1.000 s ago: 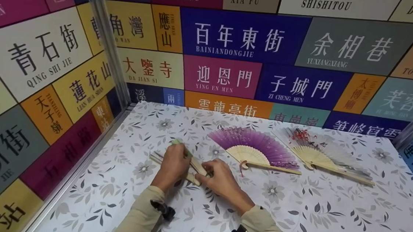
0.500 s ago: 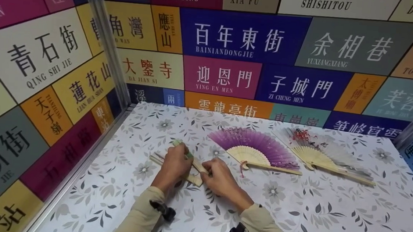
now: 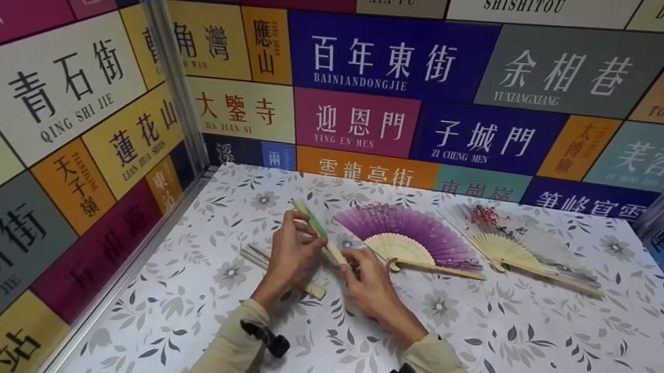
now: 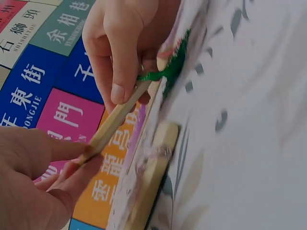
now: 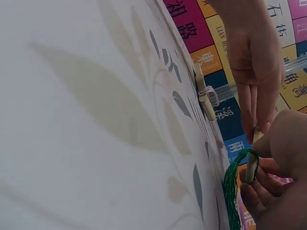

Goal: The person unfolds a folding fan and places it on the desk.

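A folded hand fan (image 3: 313, 220), green toward its far end with pale wooden ribs, slants up off the table between both hands. My left hand (image 3: 293, 253) pinches it partway along its length. At its near end, my right hand (image 3: 373, 284) grips the ribs between thumb and fingers. A green tassel (image 5: 232, 191) hangs from that end in the right wrist view. Under my left wrist lies a second folded fan (image 3: 315, 291), pale wood, partly hidden by the hand. In the left wrist view a light cord (image 4: 156, 153) circles its end.
A spread purple fan (image 3: 452, 240) lies behind my right hand. Farther right is a spread grey-white fan (image 3: 544, 242) with red blossoms. The table (image 3: 508, 354) has a floral cover, with sign-printed walls (image 3: 366, 124) behind and to the left.
Both hands have raised the green folded fan and shifted it away and to the right, apart from the second folded fan. More of its green part shows now. The spread fans have stayed put.
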Motion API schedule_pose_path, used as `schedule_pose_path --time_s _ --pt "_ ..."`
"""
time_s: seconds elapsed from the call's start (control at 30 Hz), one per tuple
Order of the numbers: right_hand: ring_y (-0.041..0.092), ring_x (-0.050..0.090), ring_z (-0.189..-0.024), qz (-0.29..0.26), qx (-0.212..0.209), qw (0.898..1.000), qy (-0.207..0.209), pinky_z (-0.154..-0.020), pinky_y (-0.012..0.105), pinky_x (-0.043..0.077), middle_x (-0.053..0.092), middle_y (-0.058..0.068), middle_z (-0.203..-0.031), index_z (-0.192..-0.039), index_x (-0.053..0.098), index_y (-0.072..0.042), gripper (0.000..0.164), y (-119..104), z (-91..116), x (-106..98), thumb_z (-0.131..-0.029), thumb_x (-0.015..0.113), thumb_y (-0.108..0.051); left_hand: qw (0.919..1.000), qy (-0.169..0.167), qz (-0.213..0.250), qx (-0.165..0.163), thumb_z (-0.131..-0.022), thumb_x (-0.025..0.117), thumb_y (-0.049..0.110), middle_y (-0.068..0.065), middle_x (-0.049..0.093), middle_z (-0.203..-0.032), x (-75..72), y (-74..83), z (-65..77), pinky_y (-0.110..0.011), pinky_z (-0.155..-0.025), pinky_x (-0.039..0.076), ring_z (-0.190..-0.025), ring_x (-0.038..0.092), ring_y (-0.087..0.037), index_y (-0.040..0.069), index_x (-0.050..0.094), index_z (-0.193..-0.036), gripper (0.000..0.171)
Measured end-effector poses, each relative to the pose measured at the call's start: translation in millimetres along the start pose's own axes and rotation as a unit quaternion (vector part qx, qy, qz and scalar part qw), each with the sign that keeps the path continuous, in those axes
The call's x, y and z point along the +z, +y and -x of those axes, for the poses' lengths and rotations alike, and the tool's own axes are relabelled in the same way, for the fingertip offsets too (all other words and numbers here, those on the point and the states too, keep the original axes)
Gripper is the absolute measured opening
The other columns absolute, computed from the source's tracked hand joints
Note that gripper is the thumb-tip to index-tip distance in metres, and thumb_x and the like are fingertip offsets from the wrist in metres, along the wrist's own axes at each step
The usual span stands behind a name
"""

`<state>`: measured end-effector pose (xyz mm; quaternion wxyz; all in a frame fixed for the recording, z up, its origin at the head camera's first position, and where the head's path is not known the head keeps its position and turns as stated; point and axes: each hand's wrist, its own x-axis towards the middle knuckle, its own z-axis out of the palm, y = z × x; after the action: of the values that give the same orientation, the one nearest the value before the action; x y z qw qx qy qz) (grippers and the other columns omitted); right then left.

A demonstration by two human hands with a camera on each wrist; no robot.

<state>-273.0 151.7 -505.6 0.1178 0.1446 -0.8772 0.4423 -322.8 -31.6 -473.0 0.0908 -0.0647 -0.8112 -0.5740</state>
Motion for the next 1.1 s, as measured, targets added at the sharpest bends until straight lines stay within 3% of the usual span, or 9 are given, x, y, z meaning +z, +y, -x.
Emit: schedule_pose_path --time_s 0.13,0.27,0.4,0.47,0.6,0.7,0.83,0.97,1.1 --pt "0.014 0.063 -0.092 -0.047 -0.001 0.999 0.026 -0.076 0.026 0.059 0.062 0.003 -0.107 -0.127 0.066 -0.009 0.028 -2.9 1.7 -11.8 -0.100 0.063 -0.013 0.9947 -0.005 0.103 0.004 -0.082 0.085 0.015 -0.011 0.068 -0.112 7.0 10.6 0.4 -0.032 -0.079 0.065 -0.095 0.075 -0.024 0.010 0.049 -0.128 0.058" --pt "0.015 0.066 -0.098 -0.073 -0.023 0.995 0.057 -0.081 0.035 0.062 0.065 0.002 -0.112 -0.129 0.067 -0.011 0.030 -5.0 0.1 -25.0 -0.100 0.063 -0.013 0.9819 -0.077 0.173 0.006 -0.086 0.081 0.014 -0.013 0.070 -0.118 15.9 20.3 2.1 -0.034 -0.085 0.064 -0.103 0.073 -0.026 0.008 0.059 -0.131 0.051" --pt "0.016 0.067 -0.104 -0.109 -0.038 0.990 0.079 -0.084 0.033 0.063 0.067 0.002 -0.115 -0.130 0.067 -0.013 0.031 -3.7 -0.8 -36.5 -0.100 0.063 -0.013 0.9655 -0.138 0.221 0.004 -0.090 0.076 0.012 -0.017 0.070 -0.122 28.4 27.1 7.0 -0.036 -0.089 0.064 -0.107 0.072 -0.029 0.010 0.059 -0.137 0.050" --pt "0.017 0.068 -0.105 -0.130 -0.036 0.987 0.085 -0.082 0.029 0.063 0.067 0.002 -0.116 -0.130 0.068 -0.014 0.030 -2.4 -0.2 -41.7 -0.100 0.063 -0.015 0.9639 -0.141 0.225 0.014 -0.091 0.075 0.014 -0.016 0.071 -0.121 35.7 30.1 8.1 -0.036 -0.088 0.064 -0.106 0.072 -0.028 0.015 0.058 -0.139 0.051" --pt "0.017 0.069 -0.105 -0.149 -0.028 0.984 0.095 -0.080 0.024 0.063 0.069 0.000 -0.119 -0.126 0.070 -0.019 0.026 -0.4 1.8 -51.8 -0.100 0.063 -0.018 0.9751 -0.112 0.186 0.047 -0.089 0.079 0.021 -0.010 0.074 -0.114 48.8 36.8 7.1 -0.032 -0.089 0.063 -0.103 0.073 -0.021 0.017 0.064 -0.132 0.046" --pt "0.017 0.070 -0.104 -0.148 -0.012 0.982 0.114 -0.079 0.022 0.063 0.071 0.000 -0.118 -0.119 0.074 -0.020 0.022 -0.5 2.8 -57.6 -0.098 0.066 -0.019 0.9791 -0.097 0.173 0.047 -0.085 0.082 0.025 -0.007 0.076 -0.109 56.2 41.1 6.2 -0.030 -0.087 0.063 -0.099 0.074 -0.018 0.016 0.070 -0.124 0.041" --pt "0.022 0.072 -0.098 -0.151 0.024 0.977 0.149 -0.076 0.022 0.063 0.075 0.005 -0.110 -0.111 0.077 -0.013 0.018 -0.1 3.4 -65.3 -0.094 0.072 -0.017 0.9713 -0.117 0.205 0.032 -0.085 0.083 0.026 -0.005 0.077 -0.107 65.3 44.9 6.1 -0.031 -0.083 0.065 -0.097 0.075 -0.019 0.017 0.073 -0.119 0.037" --pt "0.026 0.074 -0.093 -0.164 0.051 0.972 0.159 -0.072 0.024 0.064 0.077 0.012 -0.102 -0.106 0.077 -0.007 0.017 -0.3 5.4 -75.6 -0.092 0.075 -0.017 0.9616 -0.138 0.235 0.032 -0.088 0.080 0.024 -0.005 0.077 -0.109 72.6 46.0 5.8 -0.032 -0.086 0.064 -0.100 0.074 -0.019 0.019 0.073 -0.121 0.034" --pt "0.022 0.075 -0.088 -0.185 0.061 0.968 0.156 -0.071 0.029 0.065 0.077 0.013 -0.099 -0.103 0.077 -0.008 0.020 1.2 7.9 -85.3 -0.092 0.076 -0.024 0.9456 -0.156 0.285 0.023 -0.090 0.076 0.017 -0.008 0.076 -0.111 80.6 46.0 3.6 -0.034 -0.090 0.063 -0.103 0.074 -0.022 0.016 0.074 -0.120 0.030"
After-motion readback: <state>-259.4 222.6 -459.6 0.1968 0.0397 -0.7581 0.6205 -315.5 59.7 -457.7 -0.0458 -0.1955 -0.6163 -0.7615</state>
